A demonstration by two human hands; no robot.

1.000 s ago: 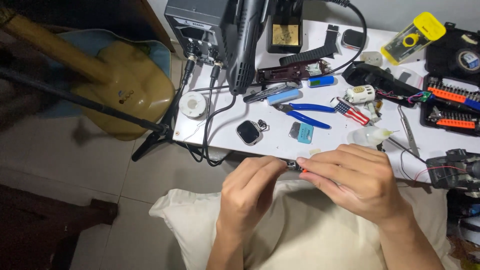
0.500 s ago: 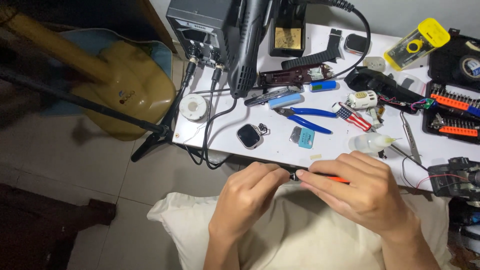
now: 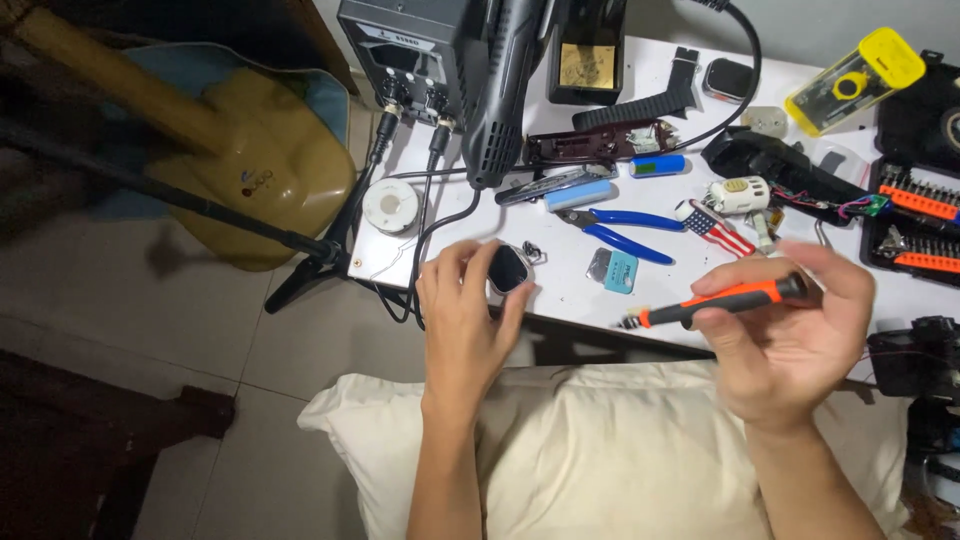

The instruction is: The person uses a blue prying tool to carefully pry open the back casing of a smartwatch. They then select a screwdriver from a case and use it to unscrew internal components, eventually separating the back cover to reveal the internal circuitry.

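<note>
My left hand point(image 3: 462, 320) reaches over the front edge of the white table point(image 3: 660, 110), fingers around a small black square device point(image 3: 507, 268) that lies there. Whether the device is lifted I cannot tell. My right hand point(image 3: 790, 340) holds an orange and black screwdriver point(image 3: 715, 301) nearly level, tip pointing left, above the table's front edge. Blue-handled pliers point(image 3: 625, 228) and a small blue and silver part point(image 3: 612, 270) lie just behind the hands.
A black station box point(image 3: 405, 50), a solder spool point(image 3: 390, 206), cables, a bit set point(image 3: 915, 225) and a yellow case point(image 3: 855, 80) crowd the table. A cream pillow point(image 3: 600, 450) lies on my lap. A yellow guitar point(image 3: 250, 150) and a stand sit left.
My hands, together at the table edge before, have parted. The left has gone forward to the black device; the right has swung out to the right with the screwdriver.
</note>
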